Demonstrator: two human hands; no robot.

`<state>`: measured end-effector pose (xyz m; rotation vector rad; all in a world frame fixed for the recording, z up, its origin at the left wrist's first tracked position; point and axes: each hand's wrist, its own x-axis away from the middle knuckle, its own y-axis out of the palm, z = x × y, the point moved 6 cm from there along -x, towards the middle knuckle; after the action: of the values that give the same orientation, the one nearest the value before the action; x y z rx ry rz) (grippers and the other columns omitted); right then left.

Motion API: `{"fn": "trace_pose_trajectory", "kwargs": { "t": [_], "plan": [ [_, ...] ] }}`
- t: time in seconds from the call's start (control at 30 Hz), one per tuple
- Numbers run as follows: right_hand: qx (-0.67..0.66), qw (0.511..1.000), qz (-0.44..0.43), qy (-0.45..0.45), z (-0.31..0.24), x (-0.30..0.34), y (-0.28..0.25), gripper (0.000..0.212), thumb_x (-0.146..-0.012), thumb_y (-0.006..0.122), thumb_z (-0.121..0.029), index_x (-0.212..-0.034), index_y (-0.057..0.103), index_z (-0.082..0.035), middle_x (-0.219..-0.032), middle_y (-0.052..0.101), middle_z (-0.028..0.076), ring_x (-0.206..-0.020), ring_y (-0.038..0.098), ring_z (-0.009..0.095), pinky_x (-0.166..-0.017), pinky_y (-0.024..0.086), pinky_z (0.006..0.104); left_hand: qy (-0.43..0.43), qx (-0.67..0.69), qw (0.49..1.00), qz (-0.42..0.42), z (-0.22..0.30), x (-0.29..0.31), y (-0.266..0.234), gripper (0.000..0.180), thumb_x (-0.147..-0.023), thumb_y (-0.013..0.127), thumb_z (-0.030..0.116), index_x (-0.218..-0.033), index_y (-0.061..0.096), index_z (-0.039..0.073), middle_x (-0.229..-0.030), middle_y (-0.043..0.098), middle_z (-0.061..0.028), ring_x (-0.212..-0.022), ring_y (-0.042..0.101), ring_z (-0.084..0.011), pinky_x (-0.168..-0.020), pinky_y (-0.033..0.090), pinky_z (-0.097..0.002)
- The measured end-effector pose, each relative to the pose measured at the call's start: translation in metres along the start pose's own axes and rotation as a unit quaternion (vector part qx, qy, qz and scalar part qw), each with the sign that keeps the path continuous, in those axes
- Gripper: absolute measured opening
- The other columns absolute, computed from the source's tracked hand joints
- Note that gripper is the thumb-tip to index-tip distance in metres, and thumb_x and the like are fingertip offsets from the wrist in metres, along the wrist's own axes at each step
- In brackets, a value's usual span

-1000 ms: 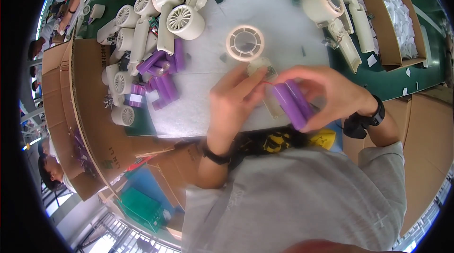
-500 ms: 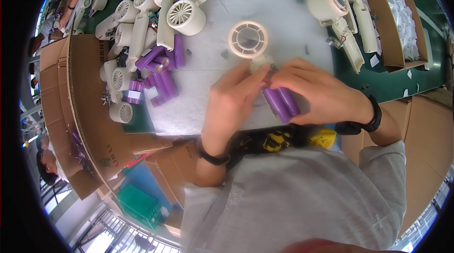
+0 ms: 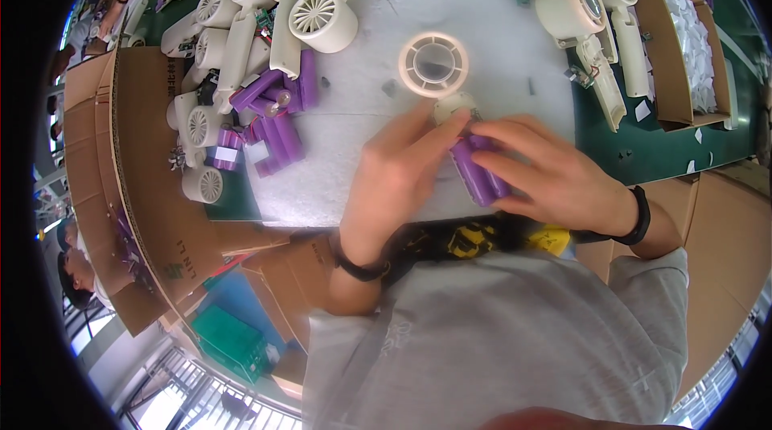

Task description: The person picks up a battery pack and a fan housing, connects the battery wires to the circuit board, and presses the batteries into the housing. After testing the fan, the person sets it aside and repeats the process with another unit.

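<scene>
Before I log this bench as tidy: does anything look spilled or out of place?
Nothing looks spilled or broken. The purple cells lie in a loose heap at all angles beside the cream fan housings, some overlapping. Both hands work on a purple cell pack.

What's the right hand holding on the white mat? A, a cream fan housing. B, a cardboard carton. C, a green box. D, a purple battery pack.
D: the right hand has its grip around a purple battery pack on the white mat, while the left hand touches a small cream part just above it.
</scene>
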<state>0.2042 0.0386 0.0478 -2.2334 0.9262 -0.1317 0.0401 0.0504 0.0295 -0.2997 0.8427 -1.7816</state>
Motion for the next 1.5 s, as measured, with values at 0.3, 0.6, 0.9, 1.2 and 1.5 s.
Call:
{"fn": "trace_pose_trajectory", "kwargs": {
  "t": [0.3,0.6,0.9,1.2,1.5],
  "plan": [
    [0.059,0.998,0.005,-0.016,-0.002,0.002,0.002,0.05,-0.061,0.082,-0.002,-0.106,0.06,0.002,-0.139,0.049,0.021,-0.11,0.058,0.04,-0.089,0.052,0.044,-0.006,0.012,1.0,0.006,0.001,0.002,0.0,0.041,-0.08,0.07,-0.004,-0.12,0.07,0.007,-0.109,0.067,-0.0216,-0.08,0.068,-0.0313,-0.069,0.054,-0.0336],
    [-0.026,0.996,0.009,0.087,0.007,-0.007,-0.001,0.049,-0.065,0.082,-0.001,-0.106,0.057,-0.003,-0.131,0.049,0.018,-0.113,0.056,0.038,-0.093,0.05,0.0416,-0.087,0.095,0.991,-0.024,-0.005,-0.003,0.0,0.051,-0.069,0.085,0.007,-0.118,0.072,0.007,-0.119,0.068,-0.0191,-0.093,0.071,-0.0279,-0.077,0.056,-0.0323],
    [-0.081,0.984,-0.027,0.156,0.014,-0.023,0.0,0.065,-0.065,0.082,-0.002,-0.124,0.056,-0.005,-0.127,0.046,0.017,-0.119,0.051,0.036,-0.097,0.047,0.0404,-0.13,0.095,0.986,-0.042,-0.011,-0.002,0.003,0.058,-0.063,0.089,0.009,-0.118,0.071,0.006,-0.12,0.068,-0.0182,-0.101,0.07,-0.0281,-0.083,0.056,-0.0326],
    [-0.03,0.997,-0.056,0.041,0.013,-0.007,0.001,0.07,-0.069,0.084,-0.01,-0.132,0.056,-0.005,-0.128,0.049,0.016,-0.116,0.053,0.035,-0.097,0.048,0.0413,-0.135,0.179,0.974,-0.022,-0.01,0.0,0.005,0.056,-0.064,0.088,0.006,-0.118,0.072,0.008,-0.118,0.069,-0.0177,-0.099,0.071,-0.0268,-0.082,0.057,-0.0324],
    [0.164,0.986,-0.041,0.0,-0.011,-0.006,0.001,0.073,-0.061,0.085,-0.015,-0.125,0.057,0.005,-0.13,0.053,0.017,-0.111,0.057,0.035,-0.092,0.051,0.0428,-0.101,0.187,0.977,-0.012,-0.009,0.0,0.007,0.056,-0.066,0.087,0.008,-0.12,0.071,0.013,-0.12,0.067,-0.0179,-0.098,0.07,-0.0291,-0.082,0.057,-0.0331]
  ]
}}
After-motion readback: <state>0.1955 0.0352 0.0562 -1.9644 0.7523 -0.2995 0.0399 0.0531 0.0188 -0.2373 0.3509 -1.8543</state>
